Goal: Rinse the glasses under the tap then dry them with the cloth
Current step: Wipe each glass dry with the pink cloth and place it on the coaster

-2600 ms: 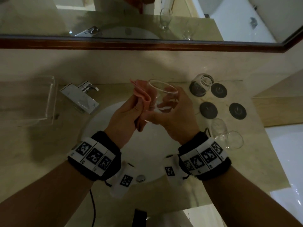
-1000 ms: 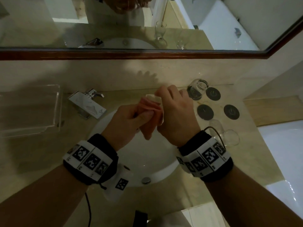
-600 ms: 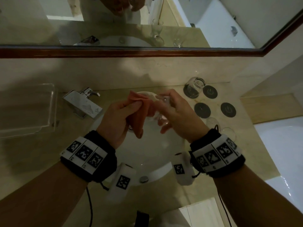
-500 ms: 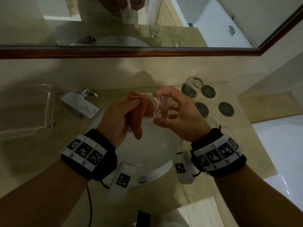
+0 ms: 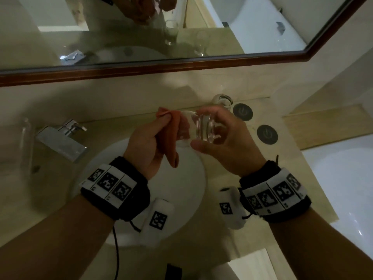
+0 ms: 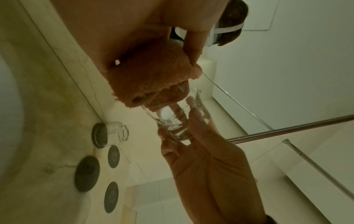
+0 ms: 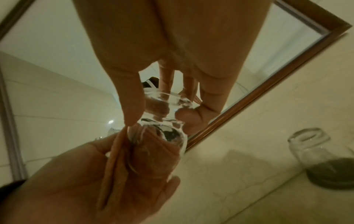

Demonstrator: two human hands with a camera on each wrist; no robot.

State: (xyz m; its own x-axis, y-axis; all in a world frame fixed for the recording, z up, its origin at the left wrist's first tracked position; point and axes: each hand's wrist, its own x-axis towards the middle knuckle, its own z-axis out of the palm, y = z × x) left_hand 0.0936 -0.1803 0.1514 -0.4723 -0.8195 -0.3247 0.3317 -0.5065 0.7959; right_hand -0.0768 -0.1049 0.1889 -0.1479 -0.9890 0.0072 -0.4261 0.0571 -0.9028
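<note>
Over the white basin [image 5: 141, 190], my right hand [image 5: 198, 131] grips a clear tumbler [image 5: 207, 126] by its thick base, thumb below and fingers above. The tumbler lies sideways, mouth pointing left. My left hand [image 5: 159, 126] pinches an orange cloth [image 5: 169, 138] whose end is pushed into the tumbler's mouth. In the left wrist view the cloth [image 6: 153, 78] fills the upper part of the tumbler [image 6: 180, 119]. The right wrist view shows the tumbler [image 7: 164, 119] between both hands, with the cloth [image 7: 141, 159] inside and around its rim.
A second glass [image 5: 222, 99] stands upside down on a dark coaster at the back wall, with two bare coasters [image 5: 242, 112] [image 5: 267, 134] beside it. The chrome tap [image 5: 62, 142] is at the left. A mirror hangs above, and a white tub [image 5: 343, 178] is on the right.
My right hand has turned the tumbler around the cloth, going from knuckles-up over it to palm-up gripping its base. My left hand has kept the cloth in the mouth.
</note>
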